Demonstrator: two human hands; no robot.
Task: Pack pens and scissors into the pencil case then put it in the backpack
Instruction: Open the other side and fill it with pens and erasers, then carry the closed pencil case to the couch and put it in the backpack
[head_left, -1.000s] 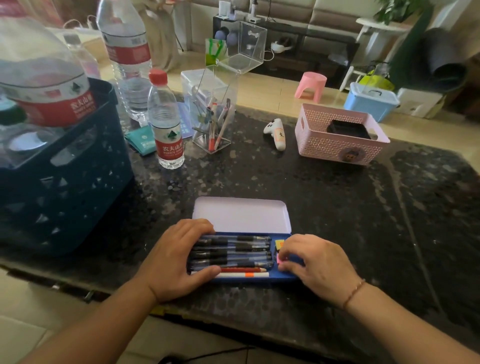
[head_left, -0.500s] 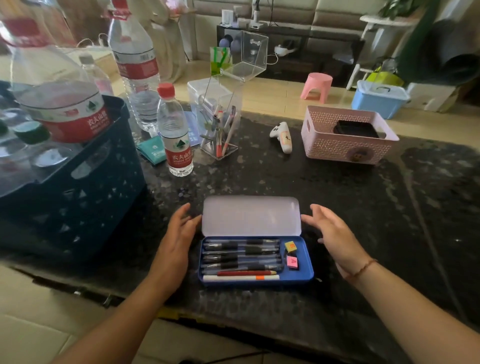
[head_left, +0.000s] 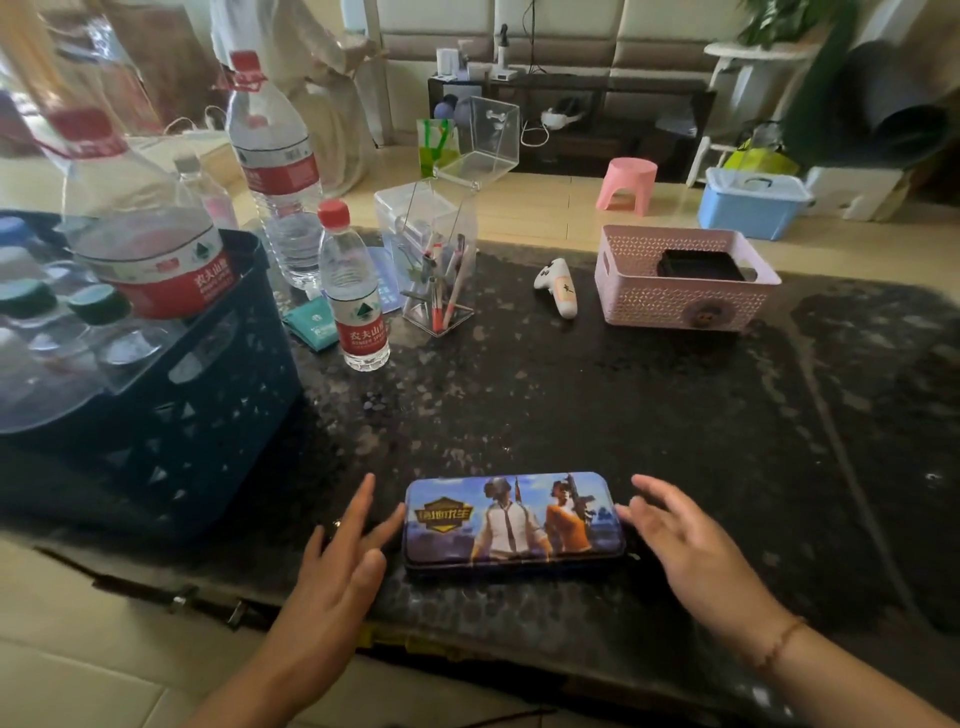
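The pencil case (head_left: 513, 521), a blue tin with a printed picture of two figures on its lid, lies closed near the front edge of the dark stone table (head_left: 571, 405). My left hand (head_left: 337, 566) hovers at its left end with fingers spread, one fingertip at the case's corner. At the right end my right hand (head_left: 691, 545) is spread too, fingertips at the case's edge. Neither hand holds anything. The pens inside are hidden by the lid. No scissors or backpack can be seen.
A dark blue crate (head_left: 171, 415) full of water bottles fills the left. A small bottle (head_left: 353, 291) and a clear pen holder (head_left: 441, 270) stand behind the case. A white controller (head_left: 558, 287) and a pink basket (head_left: 680, 280) sit at the back right.
The case's lid, open half a second ago with the pens showing, is now shut. Both hands moved from the lid's sides down to the ends of the closed case.
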